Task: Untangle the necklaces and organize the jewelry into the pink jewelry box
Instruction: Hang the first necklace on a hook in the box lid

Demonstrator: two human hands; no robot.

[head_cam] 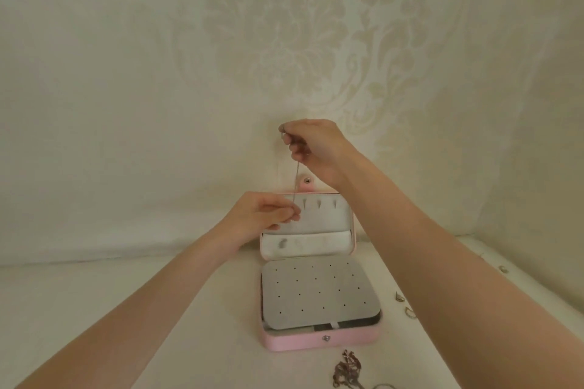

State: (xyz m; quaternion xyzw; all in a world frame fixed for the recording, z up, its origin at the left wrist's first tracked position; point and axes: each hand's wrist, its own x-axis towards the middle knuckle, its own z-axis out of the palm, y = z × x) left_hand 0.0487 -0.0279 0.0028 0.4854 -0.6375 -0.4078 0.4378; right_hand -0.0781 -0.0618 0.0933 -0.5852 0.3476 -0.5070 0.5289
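**Fine chain stretched between two pinches over the open box**

The right hand pinches the upper end of a thin necklace chain; the left hand pinches its lower part, both grips clamped on it, in front of the raised lid of the pink jewelry box. The chain looks light, limp and quick to knot, so it is best held near its ends and kept taut. One box stands open on the bench, with one perforated grey panel over its base. One tangled clump of chains lies just in front, and about three small pieces to the right.
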